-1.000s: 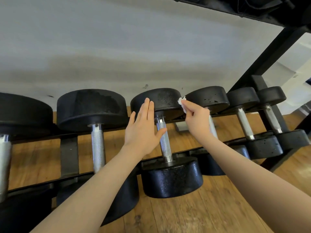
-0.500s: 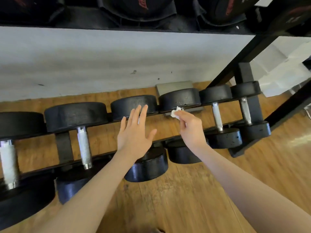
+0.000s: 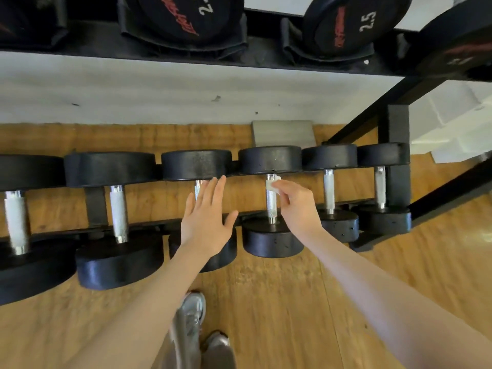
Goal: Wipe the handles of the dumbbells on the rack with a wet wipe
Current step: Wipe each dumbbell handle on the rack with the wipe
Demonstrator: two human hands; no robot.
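Several black dumbbells with knurled silver handles lie in a row on the low black rack point(image 3: 396, 193). My right hand point(image 3: 295, 206) pinches a small white wet wipe point(image 3: 273, 185) against the top of one dumbbell's handle point(image 3: 271, 206), just under its far head. My left hand point(image 3: 206, 219) is flat with fingers straight and spread, hovering in front of the neighbouring dumbbell's handle point(image 3: 197, 186), which it mostly hides. Further handles show to the left point(image 3: 118, 211) and to the right point(image 3: 328, 191).
An upper shelf point(image 3: 266, 57) holds 2.5 kg weights point(image 3: 351, 20) overhead. A grey plate point(image 3: 283, 133) lies on the wooden floor behind the rack by the white wall. My shoes point(image 3: 194, 312) stand on the floor below. The rack's diagonal black post point(image 3: 372, 107) rises at the right.
The view has tilted down and pulled back, showing the upper shelf and my feet. My right hand moved the wipe from near a dumbbell head onto the handle of the dumbbell further right.
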